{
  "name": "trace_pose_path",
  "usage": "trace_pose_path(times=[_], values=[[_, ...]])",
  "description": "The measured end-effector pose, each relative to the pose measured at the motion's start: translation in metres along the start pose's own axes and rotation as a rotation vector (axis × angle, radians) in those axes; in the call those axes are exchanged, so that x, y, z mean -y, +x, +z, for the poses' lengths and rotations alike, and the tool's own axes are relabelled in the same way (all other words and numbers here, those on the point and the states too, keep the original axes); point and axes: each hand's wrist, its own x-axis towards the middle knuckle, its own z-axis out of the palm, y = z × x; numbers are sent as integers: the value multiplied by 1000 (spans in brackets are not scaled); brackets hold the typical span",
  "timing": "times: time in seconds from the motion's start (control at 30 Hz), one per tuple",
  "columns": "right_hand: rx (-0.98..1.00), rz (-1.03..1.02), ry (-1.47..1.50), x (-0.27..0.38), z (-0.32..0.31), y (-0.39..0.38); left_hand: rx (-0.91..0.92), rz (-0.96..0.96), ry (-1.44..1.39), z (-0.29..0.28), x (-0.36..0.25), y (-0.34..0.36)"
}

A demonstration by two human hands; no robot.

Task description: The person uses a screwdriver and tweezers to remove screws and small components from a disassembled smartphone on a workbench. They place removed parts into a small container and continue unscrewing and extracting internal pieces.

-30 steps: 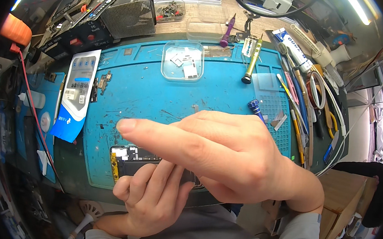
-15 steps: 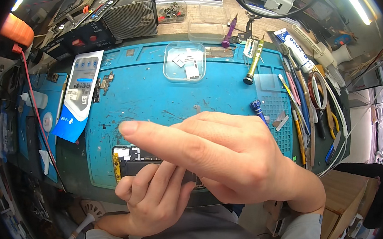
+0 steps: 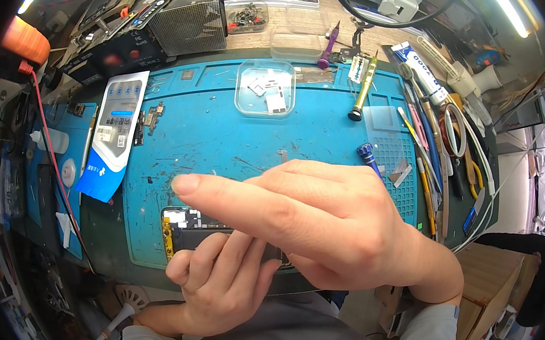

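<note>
Bending over a blue work mat, the person keeps both hands low near its 6 o'clock edge, on an opened smartphone that lies flat there with its circuit board and yellow edge showing. The left hand comes up from below with its fingers curled onto the phone's dark body, pinning it to the mat. The right hand lies across the phone from 3 o'clock, its index finger stretched out straight toward 9 o'clock and the other fingers folded under; whether they pinch anything I cannot tell, since the hand hides the spot.

Up at 12 o'clock on the mat sits a clear plastic tray with small parts in it. Just beside it, toward 1 o'clock, lies a yellow-handled screwdriver, and a purple-handled tool rests on the wooden bench beyond. A blue-handled screwdriver lies near the right hand's knuckles. At 9 o'clock a white and blue packet overlaps the mat's edge. A bundle of tweezers and pry tools lines the 3 o'clock side.
</note>
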Motion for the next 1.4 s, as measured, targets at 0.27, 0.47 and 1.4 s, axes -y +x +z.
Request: trace_pose_path(times=[0.27,0.47,1.4], values=[[-9,-1,5,0,1,1,5,1,-2,0,0,0],[-11,-1,-3,0,1,0,12,-11,-15,0,0,0],[33,50,-60,6,-2,4,7,-15,2,-1,0,0]])
